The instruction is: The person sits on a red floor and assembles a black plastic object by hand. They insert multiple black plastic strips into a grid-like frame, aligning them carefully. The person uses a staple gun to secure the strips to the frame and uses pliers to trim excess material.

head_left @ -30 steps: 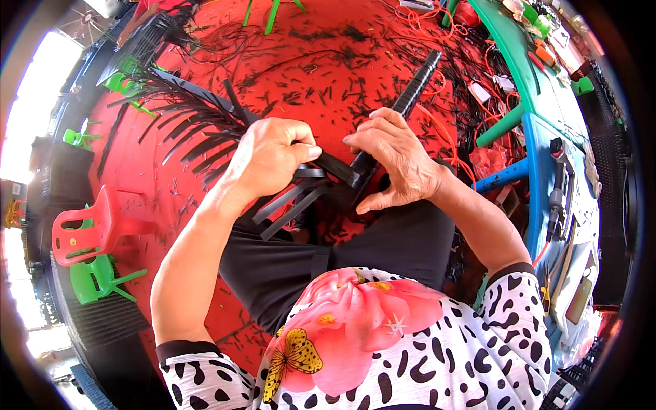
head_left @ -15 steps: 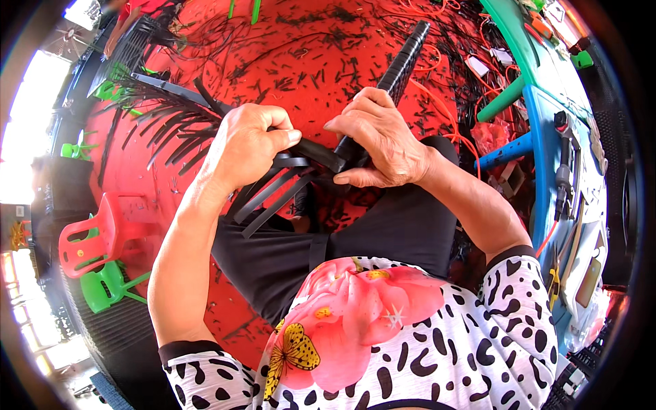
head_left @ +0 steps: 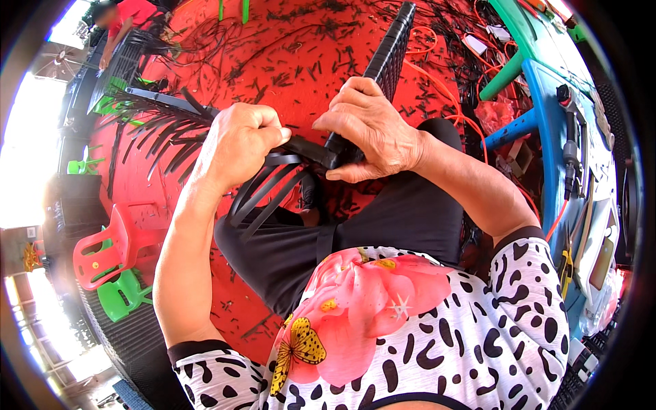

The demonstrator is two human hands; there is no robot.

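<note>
Left of the grip stand a red chair (head_left: 109, 254) and a green chair (head_left: 117, 301); far beyond it, leftward, is a person (head_left: 137, 10) in red. Black scraps (head_left: 331, 27) litter the red floor (head_left: 137, 186) ahead. Right of the grip are an orange cord (head_left: 437, 81) and a blue table (head_left: 549, 130).

The red floor (head_left: 133, 183) is strewn with black scraps (head_left: 316, 67). At the right it is crossed by an orange hose (head_left: 437, 85), beside which a tangle of black strips (head_left: 470, 82) is noted. At the left, a red chair (head_left: 121, 236) is supported. On the blue bench (head_left: 551, 140), a black tool (head_left: 570, 140) and a yellow-handled tool (head_left: 566, 265) are laid near a white tray (head_left: 592, 236).
</note>
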